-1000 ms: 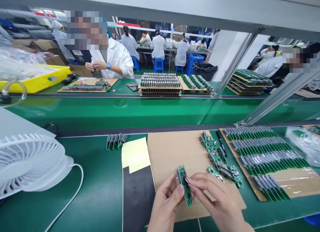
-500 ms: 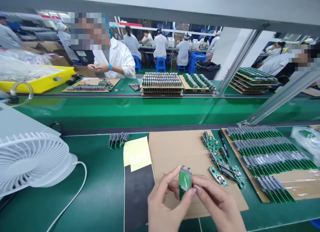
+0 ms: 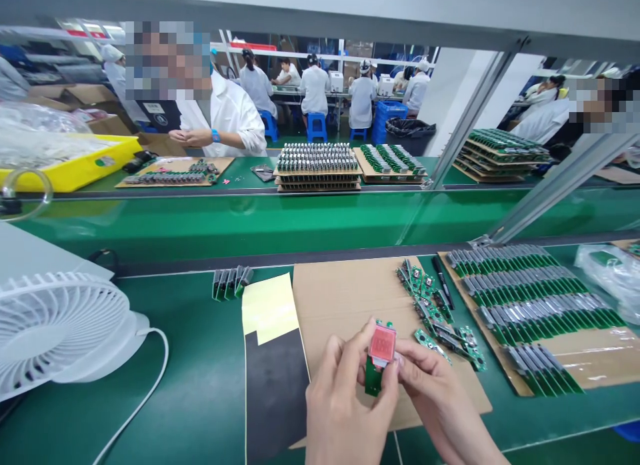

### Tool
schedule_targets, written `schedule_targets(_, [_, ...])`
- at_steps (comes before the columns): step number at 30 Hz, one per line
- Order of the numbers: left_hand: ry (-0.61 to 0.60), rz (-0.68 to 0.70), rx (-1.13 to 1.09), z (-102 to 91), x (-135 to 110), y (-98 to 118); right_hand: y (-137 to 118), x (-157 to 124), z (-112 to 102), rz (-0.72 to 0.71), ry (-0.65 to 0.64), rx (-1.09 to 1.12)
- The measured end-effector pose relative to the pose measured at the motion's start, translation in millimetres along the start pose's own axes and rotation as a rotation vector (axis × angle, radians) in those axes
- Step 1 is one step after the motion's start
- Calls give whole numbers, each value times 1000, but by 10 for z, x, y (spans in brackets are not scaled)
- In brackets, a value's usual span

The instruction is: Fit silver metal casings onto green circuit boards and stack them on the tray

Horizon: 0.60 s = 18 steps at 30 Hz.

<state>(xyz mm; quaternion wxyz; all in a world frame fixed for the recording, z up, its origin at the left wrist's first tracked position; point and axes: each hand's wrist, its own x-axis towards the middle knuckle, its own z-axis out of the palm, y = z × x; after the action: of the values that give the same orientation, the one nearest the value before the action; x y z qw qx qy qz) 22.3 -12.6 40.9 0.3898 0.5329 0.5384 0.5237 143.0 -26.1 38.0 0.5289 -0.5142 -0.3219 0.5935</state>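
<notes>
Between my fingers is a small green circuit board with a square display at its top, its face looking reddish. My left hand grips it from the left, thumb in front and fingers at the side and behind. On the other side, my right hand pinches near the display's lower right corner; the fingertips partly hide that edge. Both hands are above a flat cardboard sheet. Past my right hand, a loose pile of circuit boards lies on the cardboard's right part, beside a black pen.
At right, a cardboard sheet carries rows of upright boards, near a clear plastic bag. A black-and-yellow sheet, several standing boards and a white fan are left. A co-worker sits across the bench.
The display face, green before, now looks red, and the board has turned slightly. Both hands have shifted a little right in view, while the background has slid slightly left.
</notes>
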Motion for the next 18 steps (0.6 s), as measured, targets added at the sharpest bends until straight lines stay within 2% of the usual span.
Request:
schedule_targets(4, [25,28,-7,30,-28,17,10,-3,-26,-13,-11,13])
schedule_targets(7, [-33,4,6,1,21,-37,65,22,-58,-22,29,-25])
schedule_targets(11, [-242,-140,-30,-62,195,-291,230,156,-62,-83,136,-101])
schedule_targets(14, [-220,-272,-95,-52,284,-539,365,298,-21,-80,122,-52])
schedule_targets(18, [-171,-297,-109,4,264,-757,477,410,25,-83,90,-15])
